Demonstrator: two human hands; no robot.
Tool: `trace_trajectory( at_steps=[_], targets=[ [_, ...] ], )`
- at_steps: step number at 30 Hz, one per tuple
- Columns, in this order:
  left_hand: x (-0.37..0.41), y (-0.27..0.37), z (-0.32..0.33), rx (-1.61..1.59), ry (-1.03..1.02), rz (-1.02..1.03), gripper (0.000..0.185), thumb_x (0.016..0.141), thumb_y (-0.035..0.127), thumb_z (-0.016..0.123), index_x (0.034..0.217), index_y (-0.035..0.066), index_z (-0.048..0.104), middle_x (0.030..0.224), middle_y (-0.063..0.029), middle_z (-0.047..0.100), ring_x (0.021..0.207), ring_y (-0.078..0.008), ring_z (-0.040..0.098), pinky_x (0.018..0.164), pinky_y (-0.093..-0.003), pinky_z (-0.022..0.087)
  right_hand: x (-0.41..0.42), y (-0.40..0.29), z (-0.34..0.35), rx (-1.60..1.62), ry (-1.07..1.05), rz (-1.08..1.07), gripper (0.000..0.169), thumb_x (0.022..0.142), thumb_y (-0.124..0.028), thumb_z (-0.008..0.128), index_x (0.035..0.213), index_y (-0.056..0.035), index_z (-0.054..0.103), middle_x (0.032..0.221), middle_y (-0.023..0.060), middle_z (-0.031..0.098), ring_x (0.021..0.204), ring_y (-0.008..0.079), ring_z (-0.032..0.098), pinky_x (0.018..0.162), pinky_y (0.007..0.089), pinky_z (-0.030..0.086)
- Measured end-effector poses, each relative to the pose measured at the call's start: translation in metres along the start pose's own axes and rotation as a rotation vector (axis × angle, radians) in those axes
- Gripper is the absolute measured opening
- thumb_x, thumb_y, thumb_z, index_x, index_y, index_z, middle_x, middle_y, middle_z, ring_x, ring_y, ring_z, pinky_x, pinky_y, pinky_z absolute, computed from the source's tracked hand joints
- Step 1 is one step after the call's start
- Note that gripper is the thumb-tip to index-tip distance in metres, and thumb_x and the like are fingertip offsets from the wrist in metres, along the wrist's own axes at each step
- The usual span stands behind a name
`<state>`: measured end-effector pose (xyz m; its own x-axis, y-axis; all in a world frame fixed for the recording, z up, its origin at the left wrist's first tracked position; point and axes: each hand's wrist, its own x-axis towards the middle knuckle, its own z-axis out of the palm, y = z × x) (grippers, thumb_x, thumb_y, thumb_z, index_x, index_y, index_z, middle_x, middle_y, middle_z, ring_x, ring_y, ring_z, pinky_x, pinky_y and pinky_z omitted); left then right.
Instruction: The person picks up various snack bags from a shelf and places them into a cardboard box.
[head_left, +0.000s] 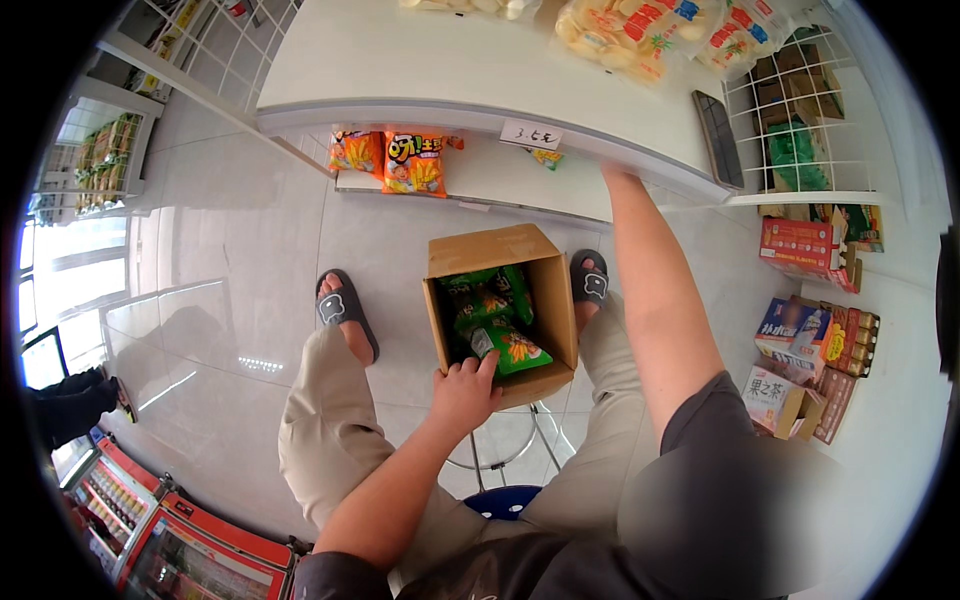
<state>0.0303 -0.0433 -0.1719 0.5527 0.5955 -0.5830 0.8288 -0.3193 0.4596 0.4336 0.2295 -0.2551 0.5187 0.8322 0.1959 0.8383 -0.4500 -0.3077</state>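
Observation:
A cardboard box (469, 251) stands open between my knees with several green snack bags (514, 349) inside. My left hand (469, 390) grips its near left rim, fingers curled over the edge beside the nearest bag. My right forearm (652, 270) reaches forward beneath the upper white shelf (420, 67). That shelf hides my right hand, so what it holds is not visible. On the lower shelf (577, 191), a green-and-orange packet (547, 158) peeks out below a handwritten price tag (531, 135). Orange snack bags (415, 163) stand at that shelf's left end.
Bags of pale crackers (637, 34) and a phone (718, 139) lie on the upper shelf. White wire grids (802, 112) flank it. Cartons (795, 330) line the right wall. A blue stool (502, 502) is under me. Red-framed coolers (202, 540) and another person's legs (71, 412) are at left.

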Motion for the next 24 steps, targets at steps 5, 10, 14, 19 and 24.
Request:
trace_trajectory(
  at_steps=[5,10,14,19,24],
  targets=[
    [0.005,-0.005,0.006,-0.036,-0.009,0.004,0.069,0.088,0.035,0.073,0.149,0.02,0.046,0.117,-0.0121,0.067,0.11,-0.0366,0.066,0.091,-0.0576,0.049,-0.017,0.044,-0.021,-0.09,-0.157,0.085,0.048,0.103,-0.042,0.048,0.138,-0.0099,0.057,0.135,0.0208,0.062,0.121,0.041,0.06,0.1,0.0516,0.049],
    [0.003,-0.011,0.004,-0.079,-0.04,-0.032,0.069,0.089,0.035,0.071,0.151,0.02,0.044,0.123,-0.0151,0.067,0.115,-0.0397,0.064,0.094,-0.0584,0.05,-0.069,0.039,-0.057,-0.249,-0.346,0.187,0.038,0.104,-0.036,0.05,0.13,-0.0102,0.06,0.125,0.0216,0.067,0.107,0.0448,0.065,0.089,0.0546,0.054],
    [0.004,-0.015,0.004,-0.112,-0.025,-0.03,0.069,0.091,0.036,0.069,0.153,0.021,0.043,0.123,-0.0164,0.067,0.116,-0.0413,0.064,0.095,-0.0584,0.05,-0.117,0.027,-0.083,0.016,0.075,0.055,0.022,0.104,-0.028,0.053,0.115,-0.0104,0.059,0.114,0.0192,0.067,0.097,0.0456,0.065,0.078,0.0561,0.053],
    [0.01,-0.009,0.0,-0.152,-0.041,-0.034,0.069,0.092,0.038,0.068,0.153,0.02,0.042,0.129,-0.0179,0.066,0.12,-0.0409,0.063,0.098,-0.0593,0.049,-0.149,0.039,-0.12,0.04,0.032,-0.008,0.013,0.103,-0.023,0.056,0.106,-0.0109,0.055,0.11,0.0155,0.065,0.092,0.0449,0.065,0.075,0.0561,0.052],
    [0.011,-0.007,-0.01,-0.18,-0.052,-0.09,0.07,0.093,0.042,0.066,0.154,0.018,0.041,0.136,-0.0173,0.064,0.125,-0.0393,0.061,0.105,-0.066,0.04,-0.193,0.02,-0.166,0.189,0.013,-0.049,0.01,0.1,-0.017,0.06,0.102,-0.0076,0.057,0.109,0.0153,0.064,0.093,0.0422,0.065,0.077,0.0495,0.053]
  ],
)
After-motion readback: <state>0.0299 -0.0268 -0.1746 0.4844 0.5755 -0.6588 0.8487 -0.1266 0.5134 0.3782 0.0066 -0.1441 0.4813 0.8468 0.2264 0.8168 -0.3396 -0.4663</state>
